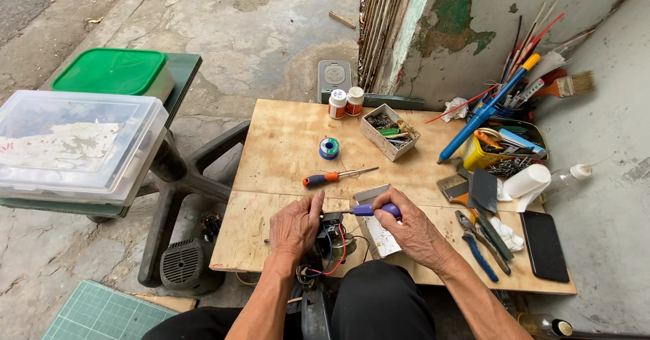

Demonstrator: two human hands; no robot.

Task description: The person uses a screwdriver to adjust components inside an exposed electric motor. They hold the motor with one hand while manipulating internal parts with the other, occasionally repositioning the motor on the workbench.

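One small dark electrical part [333,235] with red and black wires sits at the near edge of the wooden board [284,157], right at the person's lap. The left hand [295,226] closes around it from its nine o'clock side, thumb and fingers pressed against its body. The right hand [413,232] pinches one purple-handled screwdriver [374,209], whose tip points toward nine o'clock and meets the part's top.

At twelve o'clock from the part lies a second screwdriver [336,175], orange-handled, and beyond it one blue solder spool [329,148]. Further toward twelve stand two white bottles with red caps [346,102]; at one o'clock, one small box of screws [388,131]. At three o'clock lie one pair of blue-handled pliers [478,248] and one black phone [544,245].
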